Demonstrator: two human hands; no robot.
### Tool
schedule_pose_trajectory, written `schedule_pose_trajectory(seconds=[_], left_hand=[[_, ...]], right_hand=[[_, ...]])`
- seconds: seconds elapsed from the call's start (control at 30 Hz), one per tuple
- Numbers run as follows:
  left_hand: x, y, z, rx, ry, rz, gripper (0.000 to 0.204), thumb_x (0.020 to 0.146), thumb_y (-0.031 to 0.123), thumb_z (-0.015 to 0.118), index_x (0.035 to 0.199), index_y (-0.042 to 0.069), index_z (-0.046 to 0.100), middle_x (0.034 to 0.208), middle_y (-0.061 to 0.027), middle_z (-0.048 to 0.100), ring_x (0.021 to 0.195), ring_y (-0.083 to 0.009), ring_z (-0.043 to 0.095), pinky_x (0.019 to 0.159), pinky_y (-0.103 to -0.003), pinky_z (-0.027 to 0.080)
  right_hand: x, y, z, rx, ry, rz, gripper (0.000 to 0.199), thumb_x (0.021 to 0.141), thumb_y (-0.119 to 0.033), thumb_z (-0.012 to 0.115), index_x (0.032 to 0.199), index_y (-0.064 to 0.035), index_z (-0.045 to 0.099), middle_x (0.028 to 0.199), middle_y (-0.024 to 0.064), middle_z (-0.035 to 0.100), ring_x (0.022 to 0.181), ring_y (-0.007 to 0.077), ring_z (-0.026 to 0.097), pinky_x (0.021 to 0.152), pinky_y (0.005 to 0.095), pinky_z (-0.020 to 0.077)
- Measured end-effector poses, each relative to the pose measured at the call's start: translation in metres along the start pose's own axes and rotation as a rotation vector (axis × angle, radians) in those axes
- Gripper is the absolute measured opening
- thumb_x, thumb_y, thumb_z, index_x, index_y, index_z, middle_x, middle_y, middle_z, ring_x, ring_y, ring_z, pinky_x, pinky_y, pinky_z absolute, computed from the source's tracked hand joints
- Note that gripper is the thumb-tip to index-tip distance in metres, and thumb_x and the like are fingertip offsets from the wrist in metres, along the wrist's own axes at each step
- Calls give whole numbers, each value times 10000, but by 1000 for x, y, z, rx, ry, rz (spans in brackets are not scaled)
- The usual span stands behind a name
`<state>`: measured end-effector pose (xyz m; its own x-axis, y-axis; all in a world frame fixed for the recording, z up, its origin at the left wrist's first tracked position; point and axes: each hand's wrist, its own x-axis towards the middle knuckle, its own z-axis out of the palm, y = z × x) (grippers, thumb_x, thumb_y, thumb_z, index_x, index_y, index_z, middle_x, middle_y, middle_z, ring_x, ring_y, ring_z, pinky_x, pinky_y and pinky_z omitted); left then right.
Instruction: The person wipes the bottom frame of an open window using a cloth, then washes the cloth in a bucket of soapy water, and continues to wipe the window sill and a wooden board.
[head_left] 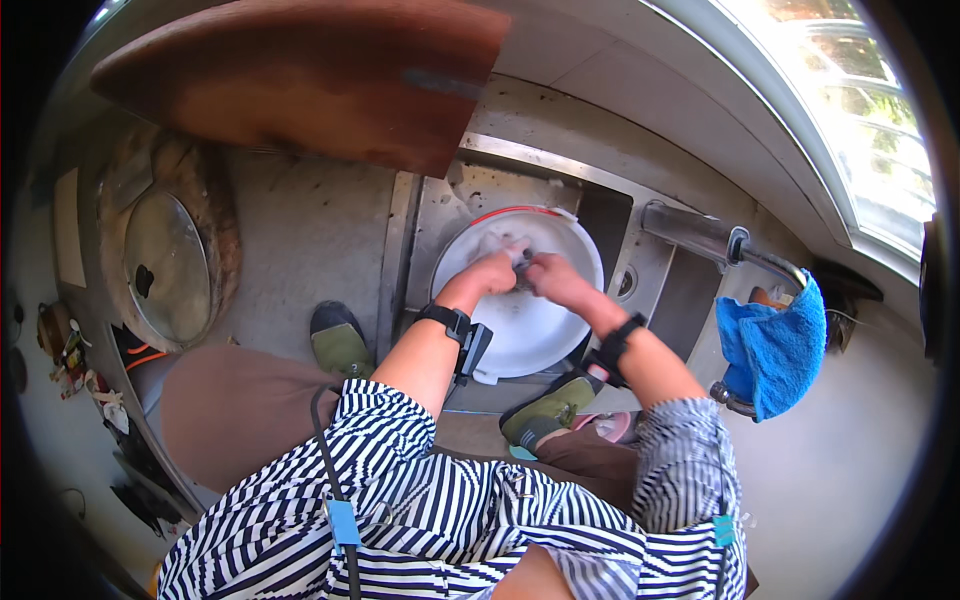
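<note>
A wide white basin (530,345) with a red stripe along its far rim sits in a metal sink. Both hands are over it, close together near its middle. My left hand (492,272) is closed, its fingers bent toward something small and dark (521,262) between the hands. From the other side my right hand (556,278) pinches at the same spot. Whitish suds or a pale wet thing (497,243) show beyond the left fingers. What the fingers hold is too small and hidden to name.
The metal sink edge (402,235) surrounds the basin. A blue towel (768,345) hangs over a bent metal pipe (775,262) at right. A reddish-brown curved board (320,80) stands at the far left, a round glass lid (166,265) nearer. Green shoes (342,342) and a pink bowl (610,426) show below.
</note>
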<state>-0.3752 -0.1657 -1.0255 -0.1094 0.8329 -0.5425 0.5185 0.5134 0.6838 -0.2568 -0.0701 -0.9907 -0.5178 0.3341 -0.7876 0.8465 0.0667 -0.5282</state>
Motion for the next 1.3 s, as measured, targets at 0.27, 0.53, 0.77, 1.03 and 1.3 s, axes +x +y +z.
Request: schedule_pose_trajectory(seconds=[0.27, 0.53, 0.77, 1.03, 1.3], left_hand=[[-14, 53, 2, -144, -322, 181, 424, 667, 227, 710, 1072, 154, 608, 1008, -121, 637, 1025, -298, 563, 1018, -499, 266], [-29, 0, 31, 174, -150, -192, 380, 795, 107, 488, 1170, 116, 550, 903, -123, 667, 919, -295, 626, 834, -511, 404], [-49, -24, 48, 424, -120, -30, 387, 811, 116, 444, 1192, 117, 509, 851, -99, 671, 764, -274, 648, 660, -449, 468], [-24, 14, 8, 360, -587, -51, 482, 773, 65, 455, 1253, 29, 432, 1101, -193, 601, 1040, -341, 573, 865, -478, 432], [-26, 114, -72, -5, -222, 38, 582, 654, 33, 578, 1216, 32, 428, 1054, -245, 591, 1015, -386, 558, 848, -423, 447]], right_hand=[[-165, -95, -74, 1049, 560, 62, 160, 831, -191, 537, 827, -36, 575, 718, 21, 542, 618, 115, 503, 551, 251, 409], [-142, -50, -60, -107, 470, -146, 274, 844, -230, 609, 989, -25, 498, 663, 138, 562, 612, 298, 580, 566, 390, 466], [-122, -75, -51, -411, 267, -260, 437, 788, -123, 587, 1194, -44, 444, 1071, 207, 548, 919, 393, 567, 769, 448, 477], [-119, -67, -62, -373, 326, -297, 464, 767, -99, 611, 1200, -68, 447, 1135, 190, 520, 969, 405, 541, 802, 447, 468], [-117, -18, -16, -188, 261, -236, 835, 643, -60, 726, 1354, -74, 288, 1284, 204, 403, 1181, 380, 417, 979, 401, 383]])
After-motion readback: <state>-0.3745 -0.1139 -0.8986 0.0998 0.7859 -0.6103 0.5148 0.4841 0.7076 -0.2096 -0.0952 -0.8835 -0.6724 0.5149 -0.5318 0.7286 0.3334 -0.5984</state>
